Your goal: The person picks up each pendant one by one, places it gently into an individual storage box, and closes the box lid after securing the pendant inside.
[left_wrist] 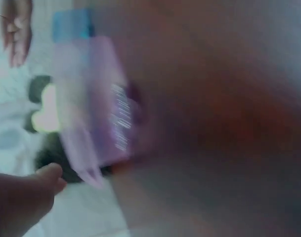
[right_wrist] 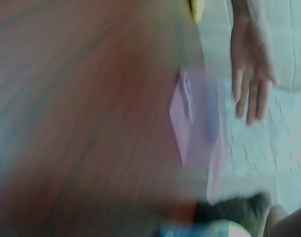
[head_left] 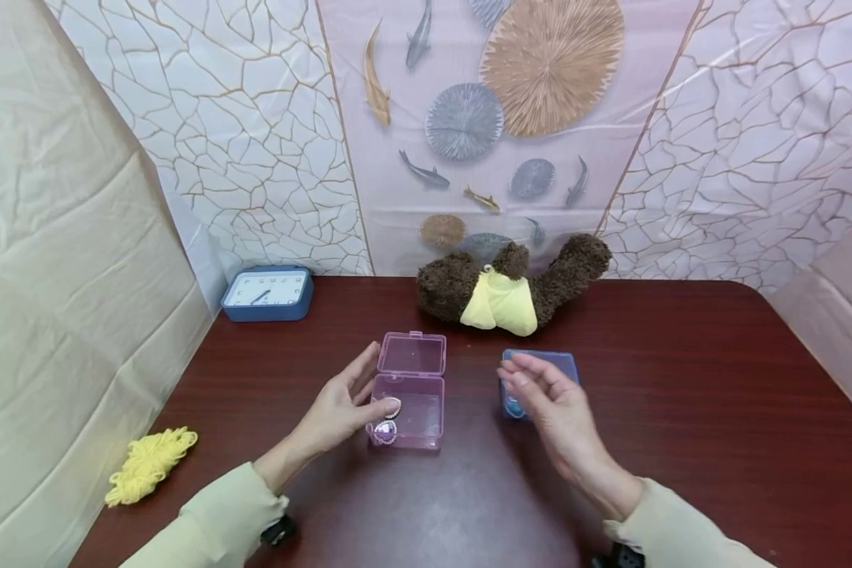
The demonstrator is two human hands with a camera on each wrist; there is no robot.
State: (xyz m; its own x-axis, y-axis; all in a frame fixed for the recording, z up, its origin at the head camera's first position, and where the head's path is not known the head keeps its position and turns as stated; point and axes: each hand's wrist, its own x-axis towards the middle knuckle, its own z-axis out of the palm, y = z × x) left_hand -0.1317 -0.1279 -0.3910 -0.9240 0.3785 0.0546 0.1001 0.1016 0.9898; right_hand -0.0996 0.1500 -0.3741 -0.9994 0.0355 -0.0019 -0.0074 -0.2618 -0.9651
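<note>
A clear pink plastic box point(head_left: 422, 410) stands with its lid tipped back. Two round gems with sparkling rims, one of them a purple gem point(head_left: 386, 431), lie at its left side. My left hand point(head_left: 341, 406) is beside that box, fingers extended and thumb overlapping the upper gem in the head view. Over a blue plastic box point(head_left: 564, 364) hovers my right hand point(head_left: 557, 406), fingers loosely bent, with nothing visible in them. A round blue gem point(head_left: 514, 408) shows in the blue box's near left corner; the hand hides much of the rest. Both wrist views are blurred.
At the back of the dark red-brown table point(head_left: 681, 379) lies a brown plush toy point(head_left: 447, 284) with a yellow cloth part. A blue clock point(head_left: 267, 293) sits at the back left. Some yellow yarn point(head_left: 149, 465) lies near the left edge. Patterned cloth hangs behind.
</note>
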